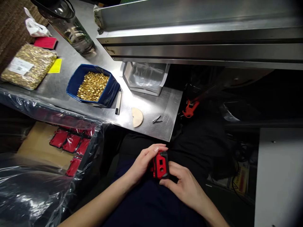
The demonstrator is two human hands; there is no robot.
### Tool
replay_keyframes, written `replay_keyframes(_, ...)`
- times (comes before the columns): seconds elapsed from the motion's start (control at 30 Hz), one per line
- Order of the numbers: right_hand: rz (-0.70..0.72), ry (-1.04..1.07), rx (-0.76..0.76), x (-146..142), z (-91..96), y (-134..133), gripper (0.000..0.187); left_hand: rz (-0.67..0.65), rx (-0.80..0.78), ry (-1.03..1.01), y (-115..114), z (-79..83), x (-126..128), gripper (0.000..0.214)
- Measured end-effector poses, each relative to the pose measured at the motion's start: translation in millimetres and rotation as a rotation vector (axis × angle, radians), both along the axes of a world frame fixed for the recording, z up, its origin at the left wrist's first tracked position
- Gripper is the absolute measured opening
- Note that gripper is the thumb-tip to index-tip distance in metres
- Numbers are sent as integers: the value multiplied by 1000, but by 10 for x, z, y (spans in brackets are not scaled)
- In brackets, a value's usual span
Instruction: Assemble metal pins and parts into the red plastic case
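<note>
A small red and black plastic housing (161, 166) with a square hole and a round hole is held over my lap. My left hand (146, 160) grips its upper left side, fingers curled over the top edge. From the right, my right hand (180, 180) closes on its lower side, thumb at the bottom corner. Beyond the hands, near the table corner, lie nail clippers (157, 119) and a pale half-round disc (137, 117). A white and black pen-like tool (118, 102) rests beside a blue bin (110, 91) of small brass-coloured parts (93, 86).
A clear bin (146, 90) holding plastic bags sits under a metal beam (201, 50). At left are a bag of brass parts (35, 64), a water bottle (75, 34) and a plastic-lined box (38, 138) with red pieces (72, 142). An orange-red tool (190, 108) hangs beyond the table corner.
</note>
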State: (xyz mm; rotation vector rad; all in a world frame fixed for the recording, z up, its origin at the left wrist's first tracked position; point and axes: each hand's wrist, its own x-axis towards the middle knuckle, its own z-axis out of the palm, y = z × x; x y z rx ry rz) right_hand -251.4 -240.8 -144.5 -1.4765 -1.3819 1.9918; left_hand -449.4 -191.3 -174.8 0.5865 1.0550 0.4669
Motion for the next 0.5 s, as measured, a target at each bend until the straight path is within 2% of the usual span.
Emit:
replay_keyframes(0.1, -74, 0, 80, -20, -53, -32, 19, -26, 162, 85, 19, 35, -12, 44)
replay_keyframes(0.27, -301, 42, 142, -73, -55, 72, 15, -73, 339, 63, 30, 108, -19, 42)
replay_keyframes(0.37, -339, 25, 161, -90, -24, 168, 15, -105, 422, 47, 14, 126, -26, 43)
replay_keyframes(0.5, -347, -7, 115, -99, -20, 221, 19, -131, 432, 5, 17, 135, 14, 39)
